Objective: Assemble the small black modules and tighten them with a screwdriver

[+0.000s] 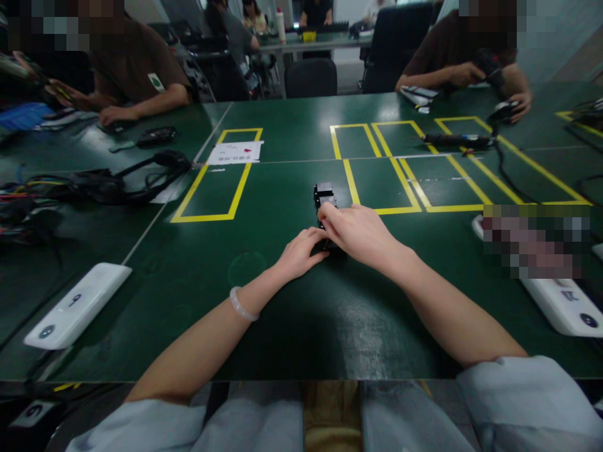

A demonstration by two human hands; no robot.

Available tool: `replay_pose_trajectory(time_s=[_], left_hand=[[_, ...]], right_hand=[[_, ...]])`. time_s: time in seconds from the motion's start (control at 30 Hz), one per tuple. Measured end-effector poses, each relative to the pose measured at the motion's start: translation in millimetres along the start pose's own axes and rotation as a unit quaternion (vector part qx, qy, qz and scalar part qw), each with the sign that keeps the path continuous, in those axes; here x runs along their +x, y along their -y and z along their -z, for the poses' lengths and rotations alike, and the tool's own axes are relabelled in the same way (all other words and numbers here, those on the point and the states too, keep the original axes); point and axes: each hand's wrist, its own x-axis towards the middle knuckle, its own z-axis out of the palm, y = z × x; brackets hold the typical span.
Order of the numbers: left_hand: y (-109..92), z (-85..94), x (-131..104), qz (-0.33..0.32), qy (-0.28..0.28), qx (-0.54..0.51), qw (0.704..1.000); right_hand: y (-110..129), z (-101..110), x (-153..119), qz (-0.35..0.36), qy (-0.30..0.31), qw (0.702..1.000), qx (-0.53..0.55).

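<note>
Black device on green table, gripped by right hand from above, left hand curled against its near end; co-workers seated opposite.

Left hand, right hand — forearms converging, fingertips touching, grip unclear.

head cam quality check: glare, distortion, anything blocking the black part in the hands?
Head view: dim overall; soft overhead glare streaks the green table near the front edge. Wide-lens bowing curves the table edges. The small black part is dark, low-contrast, half covered by the right hand; the left hand touches its near end. Pixelated patches mask several areas.
</note>
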Motion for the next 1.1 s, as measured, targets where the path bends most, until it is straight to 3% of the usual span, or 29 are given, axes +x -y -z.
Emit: replay_pose_trajectory(time_s=[1.1], left_hand=[[1.5, -0.3, -0.2, 0.000, 0.002, 0.009, 1.000]], right_hand=[[0.7, 3.3, -0.9, 0.009, -0.008, 1.000, 0.012]])
